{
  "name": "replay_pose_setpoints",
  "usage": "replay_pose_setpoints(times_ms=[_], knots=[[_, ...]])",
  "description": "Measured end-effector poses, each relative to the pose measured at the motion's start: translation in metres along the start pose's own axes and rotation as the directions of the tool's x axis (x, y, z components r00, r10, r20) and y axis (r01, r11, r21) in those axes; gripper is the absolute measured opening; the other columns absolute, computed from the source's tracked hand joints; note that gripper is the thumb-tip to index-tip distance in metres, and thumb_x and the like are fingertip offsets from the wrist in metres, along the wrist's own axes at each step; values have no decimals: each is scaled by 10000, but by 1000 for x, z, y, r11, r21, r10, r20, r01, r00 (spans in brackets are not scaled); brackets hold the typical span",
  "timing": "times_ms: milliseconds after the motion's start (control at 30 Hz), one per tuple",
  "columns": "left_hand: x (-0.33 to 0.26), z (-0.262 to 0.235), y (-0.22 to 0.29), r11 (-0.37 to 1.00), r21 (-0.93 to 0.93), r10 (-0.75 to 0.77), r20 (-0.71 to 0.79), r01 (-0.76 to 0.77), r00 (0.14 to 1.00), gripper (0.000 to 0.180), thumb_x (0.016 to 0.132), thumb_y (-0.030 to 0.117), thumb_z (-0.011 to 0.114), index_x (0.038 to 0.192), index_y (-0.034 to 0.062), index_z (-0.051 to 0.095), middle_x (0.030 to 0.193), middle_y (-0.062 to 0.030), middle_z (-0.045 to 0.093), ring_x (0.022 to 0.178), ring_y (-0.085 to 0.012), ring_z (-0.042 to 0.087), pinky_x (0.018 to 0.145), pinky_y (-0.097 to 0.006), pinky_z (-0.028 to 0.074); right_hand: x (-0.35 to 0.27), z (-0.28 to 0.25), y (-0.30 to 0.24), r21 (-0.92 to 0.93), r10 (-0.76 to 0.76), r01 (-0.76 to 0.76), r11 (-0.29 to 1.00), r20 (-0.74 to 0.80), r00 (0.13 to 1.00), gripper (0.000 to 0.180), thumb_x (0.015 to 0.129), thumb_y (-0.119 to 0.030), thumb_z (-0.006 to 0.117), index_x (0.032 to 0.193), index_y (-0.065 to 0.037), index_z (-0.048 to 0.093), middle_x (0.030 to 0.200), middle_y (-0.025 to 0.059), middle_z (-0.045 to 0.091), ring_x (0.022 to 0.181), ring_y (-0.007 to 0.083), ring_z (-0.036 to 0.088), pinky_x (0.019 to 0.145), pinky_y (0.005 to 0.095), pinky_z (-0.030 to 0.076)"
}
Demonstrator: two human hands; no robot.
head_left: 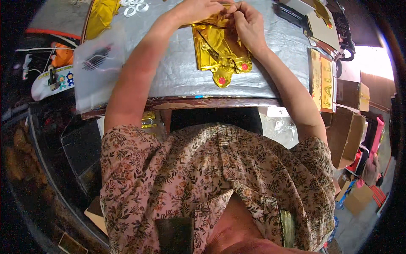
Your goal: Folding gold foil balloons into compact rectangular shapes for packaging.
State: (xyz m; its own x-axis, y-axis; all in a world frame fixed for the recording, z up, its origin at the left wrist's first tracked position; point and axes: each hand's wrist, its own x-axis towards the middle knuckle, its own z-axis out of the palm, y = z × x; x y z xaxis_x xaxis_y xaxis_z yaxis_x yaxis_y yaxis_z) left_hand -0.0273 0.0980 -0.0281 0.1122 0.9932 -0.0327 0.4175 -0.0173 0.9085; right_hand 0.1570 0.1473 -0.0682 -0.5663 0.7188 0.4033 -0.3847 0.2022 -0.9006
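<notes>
A flat, folded gold foil balloon [220, 51] lies on the silver-covered table [171, 76], its tabs marked with red spots pointing toward me. At its far end, my left hand [201, 10] reaches across with the fingers closed on the foil's edge. My right hand [250, 26] comes in from the other side, thumb and forefinger pinched at that same edge close to the left fingertips. What exactly sits between the fingertips is too small to make out.
Another gold foil piece [101, 19] lies at the far left, near white ribbon rings [135, 7]. A clear plastic sheet [99, 70] hangs over the left edge. On the right are a printed package [323, 82], a black box [290, 15] and cardboard boxes [347, 135].
</notes>
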Motion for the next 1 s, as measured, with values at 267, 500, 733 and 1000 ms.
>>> replay_pose_setpoints(times_ms=[267,500,733,1000], knots=[[-37,-44,-39,928,146,364,-155,-343,918,202,997,82,643,1153,8,750,1100,-110,763,984,-201,709,854,-329,550,0,-1,-8,-269,279,-284,920,-57,959,181,976,-24,480,984,-28,660,756,22,614,653,116,521,607,275,438],[-65,-33,-9,960,260,5,-388,104,922,242,958,204,713,1048,-15,762,970,-155,767,815,-219,711,730,-358,544,-3,-5,2,-740,-50,215,638,238,970,333,958,-128,635,1281,-142,714,892,165,613,837,333,619,790,432,503],[-58,-27,-63,890,294,447,-405,-349,798,387,910,353,747,840,-27,751,686,-188,683,612,-256,674,603,-400,506,5,16,-27,-869,99,296,396,361,927,331,930,-156,676,1255,-184,730,1008,147,596,880,353,628,756,440,518],[-54,-21,0,878,287,-244,-418,382,875,433,864,394,777,719,-13,744,582,-142,654,537,-239,650,565,-390,499,4,9,-18,-841,58,286,460,349,935,306,963,-199,658,1259,-143,710,1025,160,597,922,376,637,786,441,524]])
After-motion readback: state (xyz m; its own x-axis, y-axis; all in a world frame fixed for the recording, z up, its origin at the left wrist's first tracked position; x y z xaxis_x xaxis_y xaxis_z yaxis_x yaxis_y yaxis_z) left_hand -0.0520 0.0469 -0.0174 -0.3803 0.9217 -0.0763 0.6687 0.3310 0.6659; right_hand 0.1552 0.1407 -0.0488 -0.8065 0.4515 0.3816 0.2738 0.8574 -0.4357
